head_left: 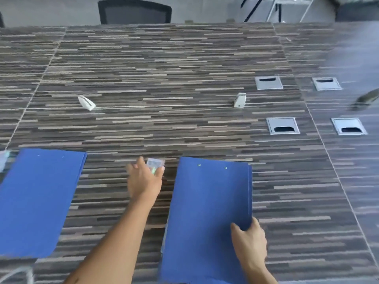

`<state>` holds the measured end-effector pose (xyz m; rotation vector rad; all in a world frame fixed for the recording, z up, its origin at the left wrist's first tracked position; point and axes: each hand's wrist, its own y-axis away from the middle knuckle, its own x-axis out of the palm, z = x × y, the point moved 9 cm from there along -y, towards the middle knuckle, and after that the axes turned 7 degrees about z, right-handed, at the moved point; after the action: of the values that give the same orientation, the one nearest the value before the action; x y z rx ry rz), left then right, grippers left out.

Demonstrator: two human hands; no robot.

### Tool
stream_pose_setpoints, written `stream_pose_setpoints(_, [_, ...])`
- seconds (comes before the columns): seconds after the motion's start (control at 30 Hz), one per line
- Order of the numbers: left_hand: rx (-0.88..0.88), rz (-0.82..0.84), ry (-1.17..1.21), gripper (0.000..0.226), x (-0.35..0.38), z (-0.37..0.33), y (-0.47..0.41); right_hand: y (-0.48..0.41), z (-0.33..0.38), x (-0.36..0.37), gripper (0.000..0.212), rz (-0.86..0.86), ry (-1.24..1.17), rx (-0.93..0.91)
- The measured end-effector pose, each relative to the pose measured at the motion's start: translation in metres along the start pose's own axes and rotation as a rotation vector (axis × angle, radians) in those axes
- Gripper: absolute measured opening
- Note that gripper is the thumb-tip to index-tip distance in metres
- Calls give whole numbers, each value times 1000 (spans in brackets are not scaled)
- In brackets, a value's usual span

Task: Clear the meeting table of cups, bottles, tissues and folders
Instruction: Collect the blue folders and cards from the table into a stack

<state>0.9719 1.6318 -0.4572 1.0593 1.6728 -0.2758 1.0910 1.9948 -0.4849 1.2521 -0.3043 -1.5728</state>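
Observation:
Two blue folders lie on the striped meeting table [164, 89]. One blue folder [207, 212] is in front of me; my right hand [250, 240] grips its right edge near the lower corner, thumb on top. The other blue folder [39, 201] lies at the left, untouched. Between them my left hand [144, 181] reaches forward, its fingers closing around a small clear plastic cup [156, 163]. The view is blurred by motion.
Two small white wedge-shaped stands [86, 102] [240, 100] sit mid-table. Several metal cable grommets [283, 125] are set into the right side. A black mesh chair [134, 12] stands at the far edge. A blurred dark object [367, 99] lies at the right edge.

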Motion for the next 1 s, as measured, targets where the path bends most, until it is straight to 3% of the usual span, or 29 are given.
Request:
stream_pose_setpoints(0.13, [12,110,-81,78,21,8,-17,7,4,5,29,-17,-41,25])
stream_pose_setpoints(0.33, [73,162,-119,72,28,18,-26,5,-3,20,28,24,-250,21])
stream_pose_setpoints(0.47, [104,156,-117,61,26,18,-32,3,-5,34,36,187,-466,66])
stream_pose_setpoints(0.57, [89,136,-119,63,21,27,-37,10,2,43,30,322,-556,105])
stream_pose_setpoints(0.7, [73,166,-81,75,12,39,-40,15,5,44,27,300,-568,86])
stream_pose_setpoints(0.87, [62,216,33,50,1,48,-36,14,6,50,31,263,-558,58])
stream_pose_setpoints(1.0, [74,170,50,45,-9,57,-34,12,-2,51,31,273,-565,124])
